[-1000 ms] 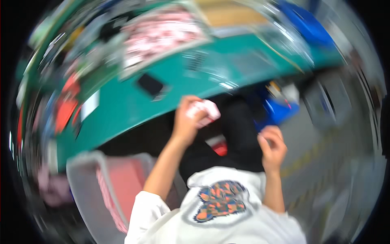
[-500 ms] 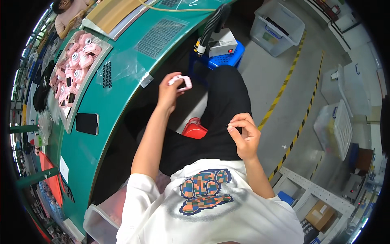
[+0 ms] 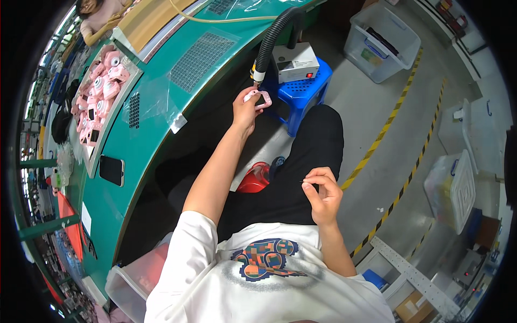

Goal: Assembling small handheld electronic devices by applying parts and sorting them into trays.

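My left hand (image 3: 245, 114) is closed around a small pink toy camera (image 3: 266, 103) with a dark screen. It holds the camera just below the nozzle end of a black corrugated hose (image 3: 267, 46); whether they touch I cannot tell. Over my right thigh, my right hand (image 3: 324, 198) pinches thumb and forefinger together. A thin dark sliver shows at the fingertips, too small to name.
On the green bench (image 3: 142, 159) at left lie a tray of pink toy cameras (image 3: 99, 91), a phone (image 3: 112, 170) and dark sticker sheets (image 3: 202, 59). A grey box (image 3: 295, 60) sits on a blue stool (image 3: 307, 89). A clear bin (image 3: 377, 43) stands beyond; another person (image 3: 97, 24) sits far left.
My left hand has carried the pink toy camera up and right to the hose nozzle. My right hand keeps its pinch, slightly lower in view. The view has shifted a little.
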Tool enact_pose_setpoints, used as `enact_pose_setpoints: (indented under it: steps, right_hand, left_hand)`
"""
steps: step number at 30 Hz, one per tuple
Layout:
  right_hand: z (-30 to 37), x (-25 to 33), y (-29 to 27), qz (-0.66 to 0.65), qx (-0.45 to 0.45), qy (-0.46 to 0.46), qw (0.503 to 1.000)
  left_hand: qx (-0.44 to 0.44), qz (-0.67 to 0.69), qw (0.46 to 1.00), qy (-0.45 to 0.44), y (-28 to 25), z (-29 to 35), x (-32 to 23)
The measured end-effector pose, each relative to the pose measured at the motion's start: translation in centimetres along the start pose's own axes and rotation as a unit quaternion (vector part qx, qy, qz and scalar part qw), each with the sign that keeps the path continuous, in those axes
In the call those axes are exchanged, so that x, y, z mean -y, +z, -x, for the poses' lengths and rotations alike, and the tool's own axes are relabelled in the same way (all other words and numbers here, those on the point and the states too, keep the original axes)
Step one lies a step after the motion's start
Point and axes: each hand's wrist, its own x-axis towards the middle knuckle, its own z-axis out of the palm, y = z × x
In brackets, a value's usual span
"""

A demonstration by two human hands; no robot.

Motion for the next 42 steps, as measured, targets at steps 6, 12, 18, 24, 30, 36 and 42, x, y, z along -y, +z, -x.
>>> enact_pose_setpoints:
  steps: [6,12,18,24,30,36,42]
  right_hand:
    - [-2.4,-1.5,-1.9,-0.034,0.065,0.011,0.997]
    - [-8.3,0.9,0.6,0.025,0.106,-0.061,0.992]
    - [-7.7,3.4,5.5,0.140,0.160,-0.176,0.961]
    - [-6.1,4.2,7.9,0.223,0.145,-0.261,0.928]
    - [-5.3,6.4,8.2,0.333,0.140,-0.365,0.858]
    - [-3.5,8.0,9.1,0.379,0.110,-0.416,0.819]
    - [-2.9,6.6,10.2,0.323,0.140,-0.395,0.849]
  left_hand:
    - [0.017,-0.014,1.000,0.005,-0.4,5.7,-1.0]
    - [0.087,0.088,0.992,0.027,0.8,17.7,-2.2]
    - [0.062,0.015,0.990,0.126,0.6,23.0,-3.7]
    - [0.064,0.056,0.982,0.170,-0.9,24.6,-4.2]
    - [0.065,0.046,0.981,0.175,-1.2,26.1,-5.7]
    - [0.026,0.023,0.981,0.189,-1.4,26.7,-6.3]
    - [-0.004,0.035,0.979,0.201,-3.3,26.8,-5.5]
